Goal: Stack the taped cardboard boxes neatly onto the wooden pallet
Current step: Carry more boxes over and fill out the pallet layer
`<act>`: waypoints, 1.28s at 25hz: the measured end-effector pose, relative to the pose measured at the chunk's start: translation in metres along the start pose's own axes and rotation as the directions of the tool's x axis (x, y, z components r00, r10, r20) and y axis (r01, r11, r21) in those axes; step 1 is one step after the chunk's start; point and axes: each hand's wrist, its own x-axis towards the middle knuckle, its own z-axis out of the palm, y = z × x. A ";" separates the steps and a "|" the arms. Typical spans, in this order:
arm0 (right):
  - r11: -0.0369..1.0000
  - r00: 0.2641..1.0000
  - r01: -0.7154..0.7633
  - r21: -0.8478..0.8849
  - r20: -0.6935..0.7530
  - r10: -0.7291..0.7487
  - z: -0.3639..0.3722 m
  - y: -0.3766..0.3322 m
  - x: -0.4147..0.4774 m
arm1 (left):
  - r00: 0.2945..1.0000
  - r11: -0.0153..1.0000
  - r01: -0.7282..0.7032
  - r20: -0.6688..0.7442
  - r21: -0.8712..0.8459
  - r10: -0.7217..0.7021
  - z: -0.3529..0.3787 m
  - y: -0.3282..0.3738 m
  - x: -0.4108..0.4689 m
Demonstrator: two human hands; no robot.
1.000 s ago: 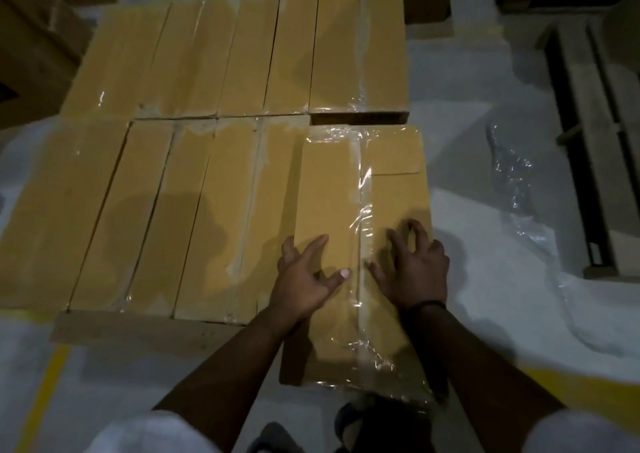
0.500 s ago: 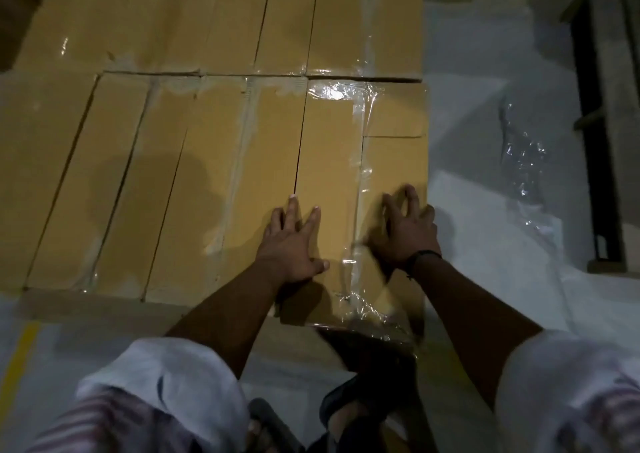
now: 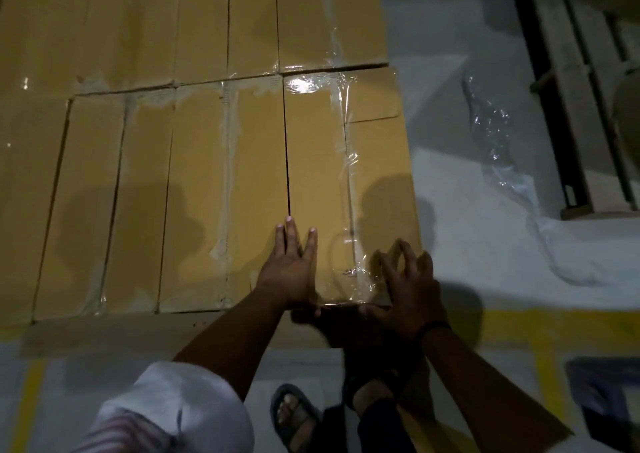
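The box's (image 3: 318, 175) long axis runs 6 to 12 o'clock. My left hand (image 3: 291, 272) presses flat on it, fingers straight; my right hand (image 3: 408, 279) grips its 5 o'clock corner with curled fingers.

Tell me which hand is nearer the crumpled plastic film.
Right. The right hand, on the cardboard box, is left of the plastic film; the left hand lies farther left.
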 end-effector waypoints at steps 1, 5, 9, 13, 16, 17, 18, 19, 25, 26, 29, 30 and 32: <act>1.000 1.000 -0.005 -0.006 0.008 0.005 0.004 0.000 -0.003 | 1.000 1.000 -0.006 -0.005 0.003 0.006 0.002 -0.001 0.000; 1.000 1.000 0.005 -0.019 -0.029 -0.005 0.007 -0.004 -0.002 | 0.998 0.999 -0.046 -0.049 0.006 0.047 0.007 -0.007 -0.001; 1.000 0.999 0.001 -0.029 -0.052 -0.002 0.004 -0.009 0.003 | 0.991 0.996 -0.085 -0.104 -0.011 0.084 0.012 -0.015 -0.001; 0.997 1.000 -0.012 -0.070 0.019 0.013 -0.002 -0.012 0.007 | 0.990 0.996 -0.077 -0.121 -0.036 0.072 0.010 -0.014 -0.001; 0.996 0.999 0.002 -0.090 0.044 0.002 -0.009 -0.011 0.010 | 0.989 0.995 -0.085 -0.122 -0.049 0.078 0.007 -0.013 -0.001; 0.995 0.998 0.000 -0.097 0.055 0.005 -0.010 -0.012 0.011 | 0.989 0.995 -0.082 -0.127 -0.050 0.075 0.006 -0.013 -0.002; 0.995 0.998 -0.006 -0.103 0.069 0.013 -0.010 -0.013 0.010 | 0.990 0.996 -0.075 -0.125 -0.052 0.069 0.006 -0.012 -0.002; 0.994 0.997 -0.008 -0.106 0.074 0.016 -0.011 -0.014 0.010 | 0.991 0.996 -0.067 -0.122 -0.052 0.060 0.005 -0.011 -0.002; 0.997 0.999 -0.008 -0.075 0.052 0.012 -0.012 -0.016 0.008 | 0.994 0.998 -0.055 -0.096 -0.036 0.052 0.002 -0.011 -0.003; 0.999 0.999 -0.013 -0.030 0.029 0.014 -0.011 -0.015 0.008 | 0.995 0.998 -0.056 -0.089 -0.026 0.053 0.002 -0.011 -0.002; 0.915 0.980 -0.122 0.384 -0.100 0.172 -0.012 -0.011 0.011 | 0.994 0.999 -0.051 -0.095 0.004 0.052 0.004 -0.010 -0.002; 0.834 0.959 -0.189 0.519 -0.085 0.271 -0.016 -0.011 0.014 | 0.994 0.999 -0.048 -0.099 0.008 0.049 0.005 -0.009 -0.002; 0.767 0.931 -0.272 0.580 -0.041 0.362 -0.022 -0.016 0.021 | 0.993 0.999 -0.046 -0.105 0.010 0.046 0.008 -0.010 0.000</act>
